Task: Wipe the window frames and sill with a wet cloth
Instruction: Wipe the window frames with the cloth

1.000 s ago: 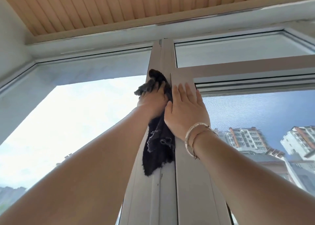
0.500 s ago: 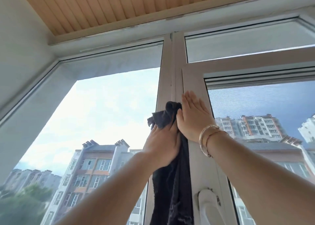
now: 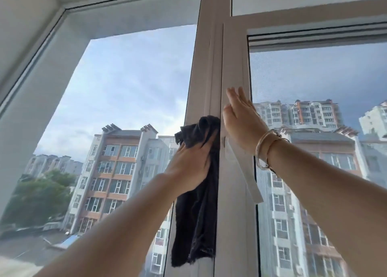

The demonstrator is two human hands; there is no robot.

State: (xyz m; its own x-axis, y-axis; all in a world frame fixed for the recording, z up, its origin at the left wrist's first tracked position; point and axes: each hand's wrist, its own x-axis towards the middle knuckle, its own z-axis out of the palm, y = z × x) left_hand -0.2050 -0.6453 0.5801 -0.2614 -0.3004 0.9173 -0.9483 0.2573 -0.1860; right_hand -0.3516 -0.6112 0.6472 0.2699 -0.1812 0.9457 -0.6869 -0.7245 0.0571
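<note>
My left hand [image 3: 189,163] presses a dark cloth [image 3: 196,220] against the central window post [image 3: 209,71], fingers curled into the bunched top, grasping it; the rest of the cloth hangs down along the post with a frayed lower edge. My right hand [image 3: 240,119] lies flat on the sash frame [image 3: 235,52] just beside it, fingers straight, holding nothing. Bangles [image 3: 265,148] on my right wrist. A white handle [image 3: 247,172] shows below the right hand. Apartment blocks [image 3: 117,172] outside.

Daylight through large panes [image 3: 129,84]; apartment blocks [image 3: 117,167], trees [image 3: 41,195], cloudy sky [image 3: 134,67] outside.
</note>
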